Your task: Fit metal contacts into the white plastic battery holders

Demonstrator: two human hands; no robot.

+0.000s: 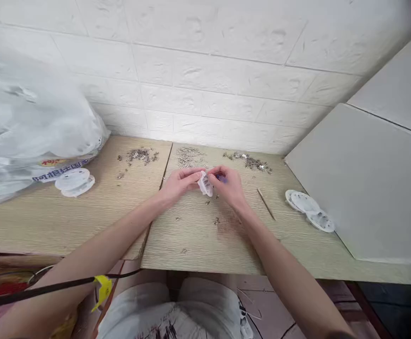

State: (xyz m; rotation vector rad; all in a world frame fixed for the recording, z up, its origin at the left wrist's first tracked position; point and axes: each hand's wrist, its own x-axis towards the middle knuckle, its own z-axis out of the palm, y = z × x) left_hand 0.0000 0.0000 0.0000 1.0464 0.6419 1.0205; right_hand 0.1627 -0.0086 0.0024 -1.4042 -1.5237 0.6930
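Visibly, the small white piece [205,185] is tilted, its face recessed.

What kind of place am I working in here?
Probably a small work area, maybe at home or in a workshop: little heaps of metal parts and white plastic pieces lie on a wood-look tabletop.

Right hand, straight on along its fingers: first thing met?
Likely the white plastic piece held in the left hand. The right hand is right beside it; whether they touch is hard to tell.
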